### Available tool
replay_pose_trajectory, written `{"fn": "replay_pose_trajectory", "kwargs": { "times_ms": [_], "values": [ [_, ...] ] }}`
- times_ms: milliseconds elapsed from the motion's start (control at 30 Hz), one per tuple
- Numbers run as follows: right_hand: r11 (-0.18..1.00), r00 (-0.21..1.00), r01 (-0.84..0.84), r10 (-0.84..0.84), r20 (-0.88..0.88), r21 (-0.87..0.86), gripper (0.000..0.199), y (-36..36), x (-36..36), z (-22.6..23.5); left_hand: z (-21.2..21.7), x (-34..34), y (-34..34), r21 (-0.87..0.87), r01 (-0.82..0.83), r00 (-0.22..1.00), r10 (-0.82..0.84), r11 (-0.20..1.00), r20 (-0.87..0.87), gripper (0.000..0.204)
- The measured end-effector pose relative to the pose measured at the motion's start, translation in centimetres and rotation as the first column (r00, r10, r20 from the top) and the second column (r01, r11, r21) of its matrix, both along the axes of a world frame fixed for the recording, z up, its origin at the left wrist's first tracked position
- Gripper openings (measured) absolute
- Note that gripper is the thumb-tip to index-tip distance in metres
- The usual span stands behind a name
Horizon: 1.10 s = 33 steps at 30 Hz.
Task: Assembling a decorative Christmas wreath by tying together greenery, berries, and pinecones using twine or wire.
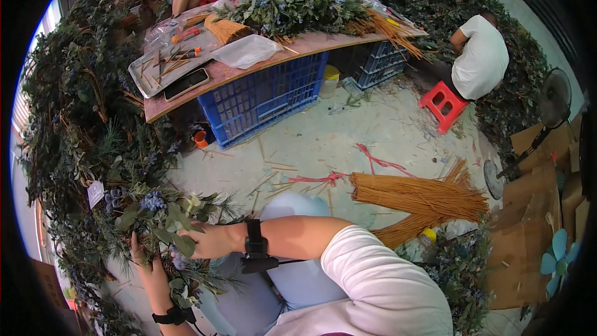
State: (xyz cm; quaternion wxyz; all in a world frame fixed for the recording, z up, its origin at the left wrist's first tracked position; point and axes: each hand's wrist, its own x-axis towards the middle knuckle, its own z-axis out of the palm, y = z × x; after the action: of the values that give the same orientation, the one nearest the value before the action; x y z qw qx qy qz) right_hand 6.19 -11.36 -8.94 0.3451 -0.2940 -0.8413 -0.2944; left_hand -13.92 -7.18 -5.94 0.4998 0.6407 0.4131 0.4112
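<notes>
At the lower left, my left hand (pixel 148 266) grips an artificial greenery branch (pixel 169 221) from below, one finger pointing up along it. Coming across from the right, my right hand (pixel 214 240) is closed on the same branch, its fingertips partly hidden by broad green leaves. Blue berry clusters (pixel 152 201), pine-like needles and a brown pine cone (pixel 168 266) show on and around the branch. Both hands are above my lap, close together. A white tag (pixel 95 193) hangs in the foliage beyond them.
Piled greenery (pixel 93 106) rises along the left. A wooden table (pixel 292 46) on blue crates (pixel 267 96) carries foliage, sticks and a metal tray (pixel 146 78). Brown stick bundles (pixel 423 199) lie on the floor. Right: a person on a red stool (pixel 443 106), a fan (pixel 555 96) and cardboard (pixel 528 230).
</notes>
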Motion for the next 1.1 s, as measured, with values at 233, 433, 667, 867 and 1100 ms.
{"fn": "replay_pose_trajectory", "kwargs": {
  "times_ms": [233, 433, 667, 867, 1100],
  "values": [
    [0.227, 0.623, -0.739, -0.127, -0.772, -0.634, 0.034, 0.4, -0.1, 2.1, -0.4, -0.2, 0.1, 0.052, -0.007, 0.999, 0.009, 0.999, -0.052, 0.063],
    [0.115, 0.762, -0.647, 0.13, -0.634, -0.754, 0.03, -0.5, 1.3, 5.3, -0.9, -0.5, 0.6, 0.142, -0.005, 0.992, 0.023, 0.99, -0.126, 0.061],
    [0.215, 0.445, -0.768, -0.498, -0.744, -0.604, 0.025, 1.3, 2.7, 3.3, -0.5, 0.1, 0.5, 0.098, -0.012, 0.992, 0.025, 0.995, -0.125, 0.064],
    [0.211, 0.614, -0.503, -0.595, -0.518, -0.838, 0.027, 4.9, 0.5, 0.1, -0.4, -3.6, 0.3, 0.158, -0.088, 0.967, 0.122, 0.984, -0.223, 0.066],
    [0.535, 0.837, -0.254, -0.295, -0.46, -0.806, 0.019, 5.5, 1.3, -9.2, 0.9, -2.9, -0.4, 0.098, -0.119, 0.973, 0.136, 0.988, -0.188, 0.068]
  ]
}}
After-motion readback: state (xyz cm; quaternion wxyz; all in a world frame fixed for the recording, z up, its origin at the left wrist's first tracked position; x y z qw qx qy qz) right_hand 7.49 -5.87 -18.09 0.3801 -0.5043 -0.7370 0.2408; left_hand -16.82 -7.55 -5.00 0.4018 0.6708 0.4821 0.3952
